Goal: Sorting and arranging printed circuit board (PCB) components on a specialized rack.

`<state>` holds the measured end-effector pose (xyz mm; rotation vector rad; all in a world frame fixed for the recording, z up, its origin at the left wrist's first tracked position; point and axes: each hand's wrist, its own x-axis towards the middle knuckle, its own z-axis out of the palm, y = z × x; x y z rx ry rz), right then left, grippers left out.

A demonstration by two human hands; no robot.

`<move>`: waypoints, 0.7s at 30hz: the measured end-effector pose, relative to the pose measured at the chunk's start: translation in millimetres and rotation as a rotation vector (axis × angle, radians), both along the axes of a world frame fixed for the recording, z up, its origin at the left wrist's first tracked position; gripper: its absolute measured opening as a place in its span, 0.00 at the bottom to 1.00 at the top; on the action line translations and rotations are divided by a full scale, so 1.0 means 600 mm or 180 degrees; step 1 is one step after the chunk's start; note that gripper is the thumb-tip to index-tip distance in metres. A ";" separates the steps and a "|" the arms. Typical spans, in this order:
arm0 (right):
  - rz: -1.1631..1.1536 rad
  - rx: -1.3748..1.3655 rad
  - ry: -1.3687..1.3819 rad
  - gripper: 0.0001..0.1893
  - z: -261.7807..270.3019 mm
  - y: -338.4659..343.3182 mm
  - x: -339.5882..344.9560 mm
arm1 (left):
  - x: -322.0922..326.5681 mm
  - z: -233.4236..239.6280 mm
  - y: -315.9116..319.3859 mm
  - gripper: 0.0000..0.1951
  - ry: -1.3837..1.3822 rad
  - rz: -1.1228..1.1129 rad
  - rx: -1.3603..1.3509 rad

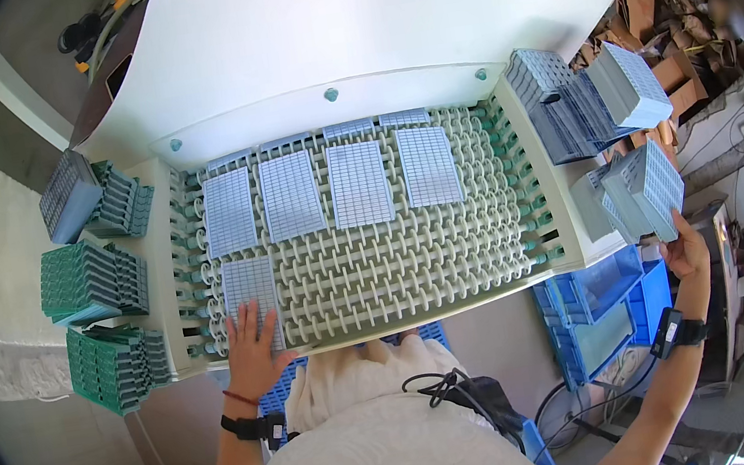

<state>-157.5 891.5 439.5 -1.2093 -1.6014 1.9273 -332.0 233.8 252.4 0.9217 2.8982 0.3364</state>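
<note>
A roller conveyor bed [405, 263] with rows of pale discs lies in front of me. My left hand [254, 349] rests with spread fingers on the near end of a thin pale-blue grid panel [248, 282] at the bed's left front. Beyond it, several like panels, one being a middle panel [359, 184], lie flat in a row. At the right, my right hand [687, 251] has its fingers at the lower corner of the outermost grid panel [658, 188] in a leaning stack. Its grip is partly hidden by the hand itself.
Green and grey panel stacks [83, 280] line the left ledge. Another blue-grey stack [564, 105] stands on the right ledge. A white machine housing [329, 31] rises behind the rollers. Blue plastic crates [590, 316] sit below right; cardboard scraps [686, 31] lie beyond.
</note>
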 end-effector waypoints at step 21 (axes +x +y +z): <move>0.2268 -0.1041 0.0451 0.24 -0.116 -0.474 -0.190 | -0.047 0.099 0.143 0.32 -0.5567 -0.0139 0.5370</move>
